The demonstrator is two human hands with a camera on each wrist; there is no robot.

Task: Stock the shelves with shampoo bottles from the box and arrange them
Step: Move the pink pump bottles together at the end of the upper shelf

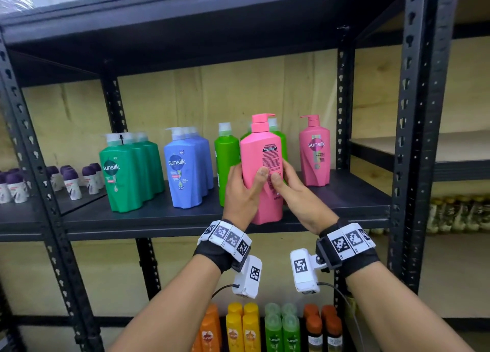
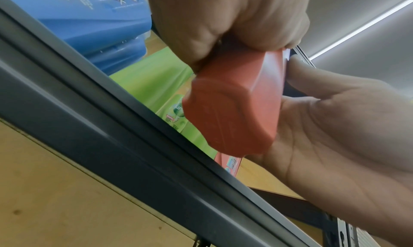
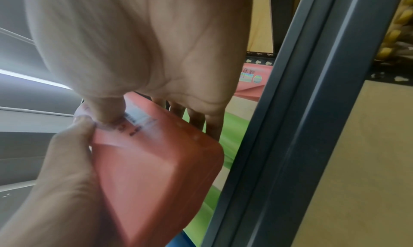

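Note:
A pink pump shampoo bottle (image 1: 261, 152) stands upright at the front edge of the middle shelf (image 1: 159, 219), its back label toward me. My left hand (image 1: 245, 188) grips its left side with the thumb on the label. My right hand (image 1: 287, 187) grips the right side, thumb on the label too. From below, the bottle's base (image 2: 230, 109) hangs free of the shelf lip (image 2: 89, 127); the left hand (image 2: 223, 21) and right hand (image 2: 335, 136) flank it. In the right wrist view the bottle (image 3: 156, 171) sits between the right hand (image 3: 145, 47) and left hand (image 3: 55, 180).
On the shelf stand dark green bottles (image 1: 127, 171), blue bottles (image 1: 188, 166), light green bottles (image 1: 226, 160) and one pink bottle (image 1: 314, 152). Small roll-ons (image 1: 71, 182) sit on the left. A black upright (image 1: 413, 139) rises on the right. Smaller bottles (image 1: 265, 330) fill the shelf below.

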